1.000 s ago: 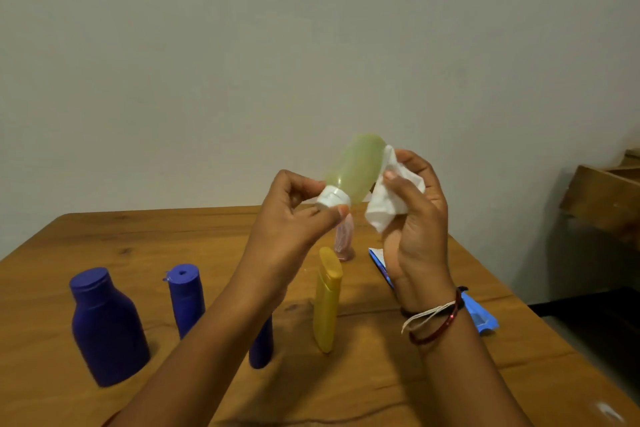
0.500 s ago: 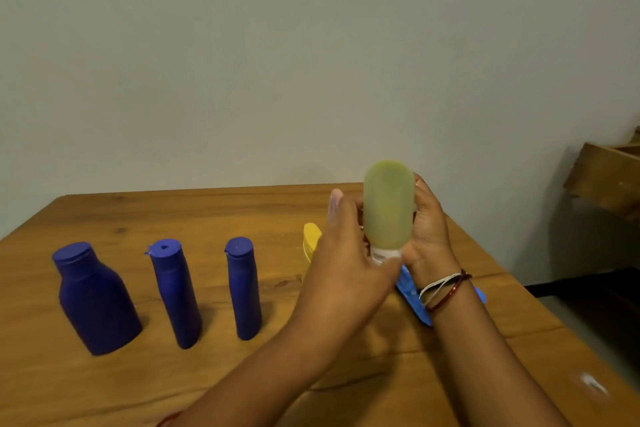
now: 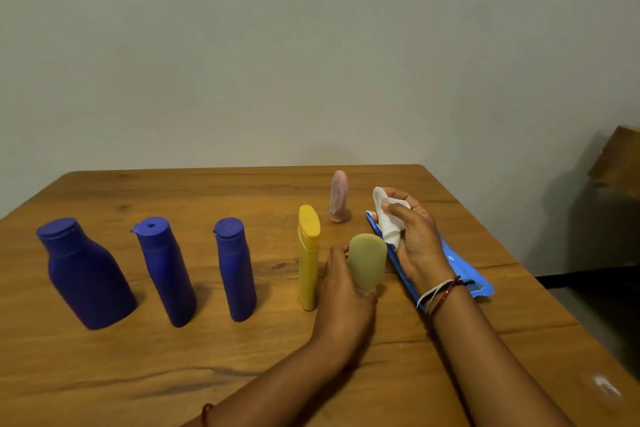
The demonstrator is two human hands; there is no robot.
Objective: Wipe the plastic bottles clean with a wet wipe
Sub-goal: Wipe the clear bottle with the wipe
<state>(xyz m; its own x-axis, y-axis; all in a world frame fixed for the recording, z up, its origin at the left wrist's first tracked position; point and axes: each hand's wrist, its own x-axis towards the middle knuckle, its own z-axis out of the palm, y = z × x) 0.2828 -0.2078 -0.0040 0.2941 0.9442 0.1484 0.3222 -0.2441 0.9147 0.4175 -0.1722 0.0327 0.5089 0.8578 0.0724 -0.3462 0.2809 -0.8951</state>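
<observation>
I see the left hand point(image 3: 341, 282) wrapped round the green bottle point(image 3: 367, 265), cap down on the table point(image 3: 242, 357) beside the yellow bottle point(image 3: 308, 253); right hand point(image 3: 417, 239) pinching the wet wipe point(image 3: 388, 218) w/ thumb & fingers, over the blue pack point(image 3: 464, 270)

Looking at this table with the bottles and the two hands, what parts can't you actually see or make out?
All in the head view:
- Green bottle: its cap end is hidden behind the left hand, so whether it touches the table cannot be told.
- Blue wipe packet: mostly covered by the right hand and wrist; its print is too small to read.
- Wet wipe: crumpled, partly under the fingers.
</observation>
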